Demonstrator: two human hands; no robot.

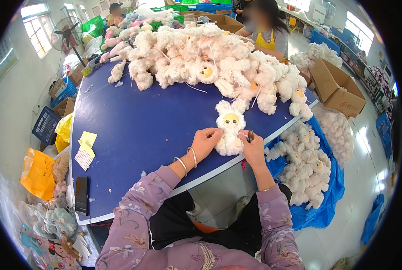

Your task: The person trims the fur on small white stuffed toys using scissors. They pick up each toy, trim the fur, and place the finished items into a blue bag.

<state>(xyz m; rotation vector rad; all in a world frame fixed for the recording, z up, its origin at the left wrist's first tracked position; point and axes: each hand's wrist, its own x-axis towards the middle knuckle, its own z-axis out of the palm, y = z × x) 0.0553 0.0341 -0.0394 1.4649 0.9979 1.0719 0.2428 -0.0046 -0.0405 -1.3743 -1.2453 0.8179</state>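
Note:
A white fluffy plush toy (231, 137) with long rabbit ears and a yellow-edged face stands upright on the blue table (138, 135), near its front edge, facing me. My left hand (205, 141) pinches the toy's left-hand side, fingers closed on the fur. At the other side, my right hand (254, 150) is closed, its thumb against the toy. A small dark two-pronged tool (250, 134), perhaps thread snips, sticks up out of that hand; the rest of it is hidden by the fingers.
A big heap of white plush toys (178, 54) covers the table's far side. More lie on a blue sheet (320, 216) at right, near a cardboard box (338, 87). A phone (81, 195) and papers (86, 150) lie left. A co-worker (268, 36) sits beyond the heap.

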